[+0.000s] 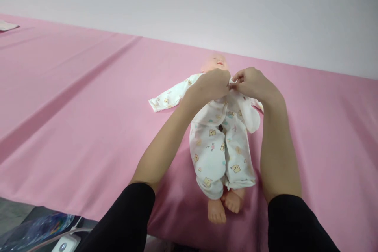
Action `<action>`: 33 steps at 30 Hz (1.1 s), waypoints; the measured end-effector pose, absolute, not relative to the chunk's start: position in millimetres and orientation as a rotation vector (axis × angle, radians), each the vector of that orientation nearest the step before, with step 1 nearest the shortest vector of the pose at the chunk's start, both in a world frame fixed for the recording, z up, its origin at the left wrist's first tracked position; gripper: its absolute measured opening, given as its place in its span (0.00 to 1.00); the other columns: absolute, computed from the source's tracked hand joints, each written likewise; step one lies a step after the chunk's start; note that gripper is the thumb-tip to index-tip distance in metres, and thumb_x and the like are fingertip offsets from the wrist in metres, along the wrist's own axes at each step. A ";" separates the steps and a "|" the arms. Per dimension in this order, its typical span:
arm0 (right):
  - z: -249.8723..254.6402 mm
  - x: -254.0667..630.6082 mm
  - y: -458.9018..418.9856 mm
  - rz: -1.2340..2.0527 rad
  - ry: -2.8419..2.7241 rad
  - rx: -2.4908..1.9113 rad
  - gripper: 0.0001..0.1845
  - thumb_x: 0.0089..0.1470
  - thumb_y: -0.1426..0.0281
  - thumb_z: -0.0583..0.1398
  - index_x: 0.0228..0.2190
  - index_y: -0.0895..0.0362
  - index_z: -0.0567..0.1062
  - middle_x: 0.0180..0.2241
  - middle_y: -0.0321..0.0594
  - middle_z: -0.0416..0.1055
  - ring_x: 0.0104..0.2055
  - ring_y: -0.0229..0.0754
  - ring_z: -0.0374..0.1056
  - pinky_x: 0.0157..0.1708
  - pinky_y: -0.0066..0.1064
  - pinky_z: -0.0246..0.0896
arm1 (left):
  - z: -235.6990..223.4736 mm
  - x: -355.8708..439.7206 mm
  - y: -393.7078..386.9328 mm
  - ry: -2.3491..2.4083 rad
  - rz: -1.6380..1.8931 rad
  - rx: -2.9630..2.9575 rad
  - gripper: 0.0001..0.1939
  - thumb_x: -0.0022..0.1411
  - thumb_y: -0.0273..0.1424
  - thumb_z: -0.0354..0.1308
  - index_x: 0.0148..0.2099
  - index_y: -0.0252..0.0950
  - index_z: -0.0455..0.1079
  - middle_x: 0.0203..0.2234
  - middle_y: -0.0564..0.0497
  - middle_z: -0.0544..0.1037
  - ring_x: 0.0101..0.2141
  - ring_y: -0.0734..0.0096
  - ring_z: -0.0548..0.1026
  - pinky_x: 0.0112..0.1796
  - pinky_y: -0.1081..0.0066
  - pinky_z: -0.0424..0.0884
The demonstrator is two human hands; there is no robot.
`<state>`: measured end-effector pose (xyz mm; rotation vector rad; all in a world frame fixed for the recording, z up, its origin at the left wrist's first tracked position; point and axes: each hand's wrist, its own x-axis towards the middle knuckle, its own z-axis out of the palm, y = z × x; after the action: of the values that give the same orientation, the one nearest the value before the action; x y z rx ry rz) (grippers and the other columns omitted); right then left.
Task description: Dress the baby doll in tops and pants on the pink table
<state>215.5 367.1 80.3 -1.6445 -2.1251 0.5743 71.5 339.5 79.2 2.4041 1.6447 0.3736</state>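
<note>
A baby doll (216,209) lies on its back, its head away from me and its bare feet toward me. It wears white pants (208,153) with a bear print and a matching baby shirt (171,93). My left hand (214,83) is closed at the shirt's upper front, just below the doll's face. Close beside it, my right hand (251,82) pinches the shirt's edge between thumb and fingers. One front flap of the shirt hangs folded outward under my right hand. My hands hide the doll's chest and the exact spot they grip.
A pink sheet (97,126) with long creases covers the table, backed by a pale wall (189,4). Some light cloth (8,26) lies at the far left. Below the near left edge are clear plastic wrapping (38,228) and a white device (67,243) with a cable.
</note>
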 end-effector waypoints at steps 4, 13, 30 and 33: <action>78.1 212.2 368.3 0.626 -2.102 -1.656 0.04 0.45 0.76 0.63 0.27 0.59 0.74 0.24 0.41 0.69 0.26 0.42 0.65 0.27 0.33 0.60 | 67.5 71.3 352.0 1.797 0.502 2.378 0.08 0.61 0.26 0.50 0.32 0.33 0.69 0.24 0.46 0.69 0.31 0.63 0.72 0.28 0.69 0.59; 77.1 214.1 370.6 0.595 -2.128 -1.670 0.03 0.45 0.75 0.61 0.23 0.58 0.74 0.23 0.42 0.70 0.26 0.41 0.65 0.29 0.35 0.62 | 64.4 79.8 350.7 1.721 0.478 2.375 0.08 0.59 0.20 0.50 0.35 0.32 0.70 0.28 0.45 0.72 0.36 0.61 0.74 0.33 0.70 0.65; 83.1 216.7 362.1 0.657 -2.034 -1.492 0.01 0.44 0.74 0.62 0.24 0.58 0.75 0.21 0.39 0.68 0.27 0.41 0.64 0.27 0.33 0.63 | 65.6 60.7 365.7 1.370 0.855 1.783 0.07 0.52 0.18 0.54 0.32 0.30 0.72 0.22 0.51 0.76 0.27 0.73 0.76 0.35 0.71 0.74; 84.7 215.8 360.6 0.679 -2.046 -1.482 0.02 0.44 0.76 0.62 0.25 0.58 0.76 0.21 0.40 0.69 0.27 0.40 0.64 0.27 0.33 0.63 | 64.6 61.3 366.9 1.387 0.842 1.795 0.07 0.52 0.18 0.54 0.33 0.31 0.71 0.22 0.52 0.76 0.27 0.73 0.76 0.34 0.72 0.74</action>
<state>215.8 360.6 84.7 -1.4823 -2.0457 0.6785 61.3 366.9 64.6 1.7953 1.3867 0.8416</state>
